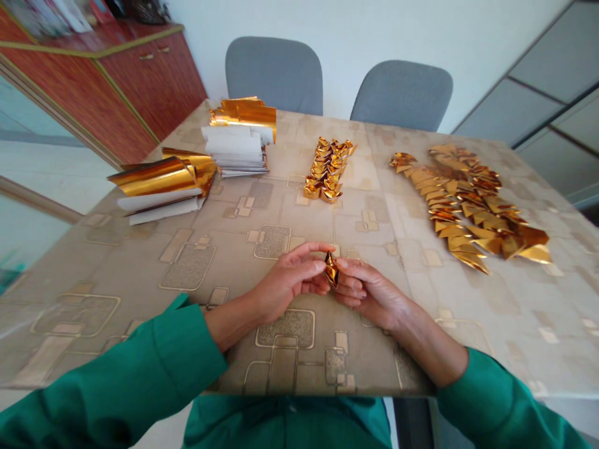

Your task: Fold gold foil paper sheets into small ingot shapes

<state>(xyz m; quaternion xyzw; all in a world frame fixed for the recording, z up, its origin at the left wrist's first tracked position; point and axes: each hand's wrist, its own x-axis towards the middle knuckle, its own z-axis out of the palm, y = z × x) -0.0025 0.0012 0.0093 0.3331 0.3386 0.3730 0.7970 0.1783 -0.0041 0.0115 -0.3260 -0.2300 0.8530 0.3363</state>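
Folded gold-foil piece (332,269) held at centre, pinched between the left hand (290,280) and right hand (369,293), the right hand's contact partly hidden, above the patterned table cover (84,324) near its front edge. Open tabletop separates the hands from two stacks of gold-and-white paper (243,115) (161,178) at far left, a compact row of folded gold pieces (326,169) ahead, and a larger array of gold pieces (461,206) at right.

Patterned table (116,262): gold foil paper stacks (241,134), folded gold pieces (327,169) in rows.

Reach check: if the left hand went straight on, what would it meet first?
The left hand meets the folded gold foil piece first, already at its fingertips; the right hand lies just behind it.
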